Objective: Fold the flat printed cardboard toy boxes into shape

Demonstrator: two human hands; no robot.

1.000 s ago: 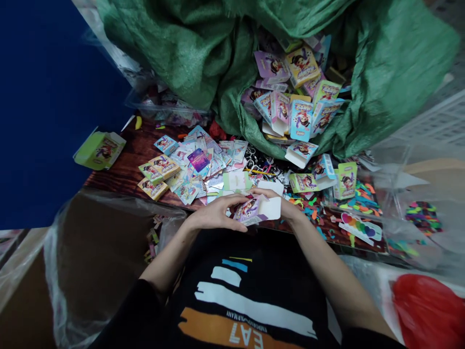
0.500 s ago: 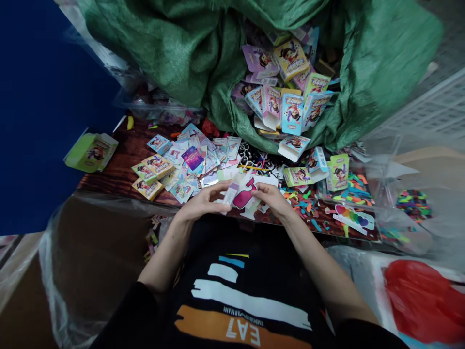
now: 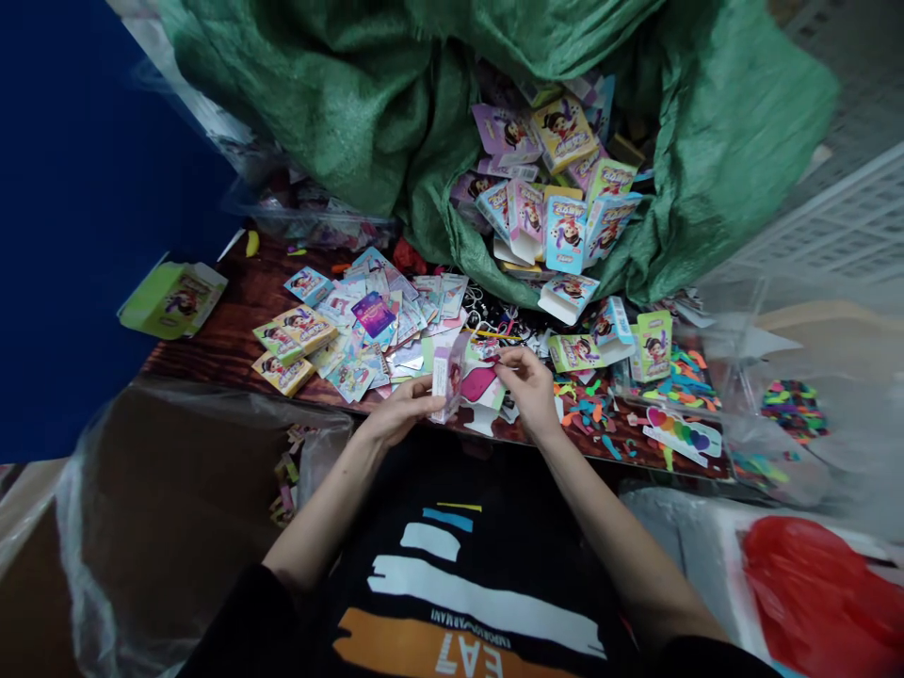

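Observation:
My left hand grips a small lilac cardboard box by its lower part, holding it upright with a barcode side towards me. Just to the right of the box, my right hand has its thumb and fingers pinched together; what they hold, if anything, is too small to make out. Below those fingertips shows a pink whale-shaped cutout, partly covered by the box and fingers. To the left lies a heap of printed cards with a purple card on top.
A green woven sack full of small printed boxes stands behind. Yellow and green boxes lie left, a green box farther left. Colourful small pieces and a heart-patterned card lie right, near clear plastic bags. A red bag sits lower right.
My left hand has turned the lilac box from tilted to upright. My right hand has come closer to it, its fingers now nearer the box's top. The view has shifted slightly.

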